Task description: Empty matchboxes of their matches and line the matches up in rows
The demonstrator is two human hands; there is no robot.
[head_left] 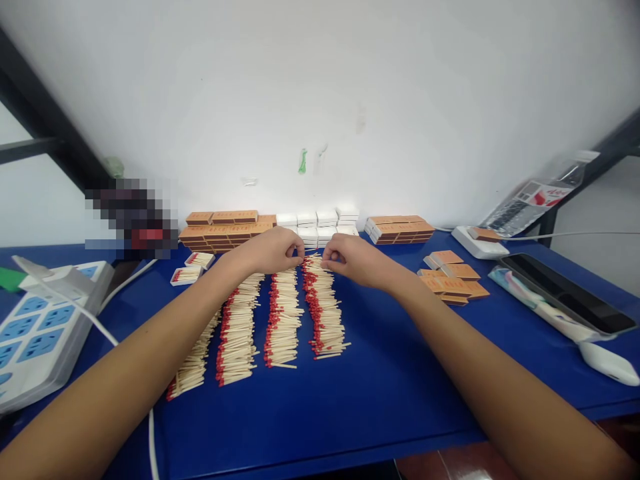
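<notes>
Wooden matches with red heads lie on the blue table in several long rows. Both hands are at the far end of the rightmost match row [327, 307]. My left hand [277, 250] has its fingers curled in a pinch at the red heads. From the other side, my right hand [353, 259] pinches at the bare wooden ends. A few matches lie between the two fingertips. Just behind the hands stand stacked white matchbox trays [317, 235]. Another match row [284, 320] runs beneath my left wrist, and my left forearm partly covers the rows farther left.
Orange matchboxes [227, 233] are stacked at the back left, more matchboxes [400, 230] at the back right. Two filled trays [187, 275] sit left. Loose orange sleeves [453, 277], a phone [565, 290] and a bottle [543, 197] are right. A power strip [50, 327] lies left.
</notes>
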